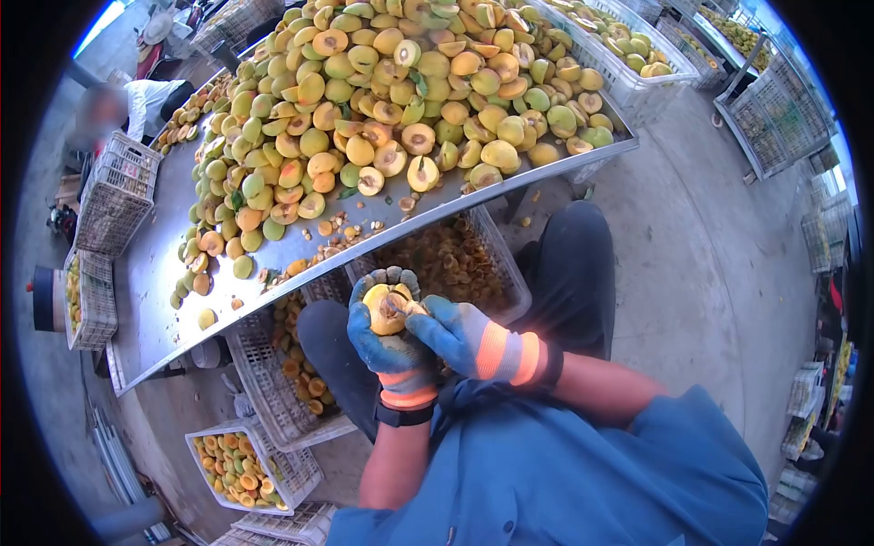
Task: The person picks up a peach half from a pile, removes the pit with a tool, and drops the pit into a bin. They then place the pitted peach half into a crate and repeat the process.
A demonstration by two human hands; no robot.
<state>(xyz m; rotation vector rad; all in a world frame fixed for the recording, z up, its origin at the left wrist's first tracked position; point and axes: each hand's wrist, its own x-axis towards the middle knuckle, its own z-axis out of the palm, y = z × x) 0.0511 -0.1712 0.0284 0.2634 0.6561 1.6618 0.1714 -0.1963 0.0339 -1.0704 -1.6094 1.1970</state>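
A halved yellow fruit (386,309) with a brown centre is held in my left hand (390,350), whose blue-palmed glove cups it from below and behind. My right hand (464,338), gloved in blue with an orange and grey cuff, has its fingers pressed together at the fruit's right side. Whether a small tool sits between those fingers is too small to tell. Beyond both hands, a large heap of cut green and yellow fruit (382,109) lies on a metal table (155,300). Loose stones and scraps (341,238) lie near its front edge.
Under the table edge is a crate (521,296) of brown pieces. Crates of cut fruit stand at lower left (273,437) and behind the table (637,80). Another person (150,100) bends at the table's far left. Stacked crates (778,118) stand on the right.
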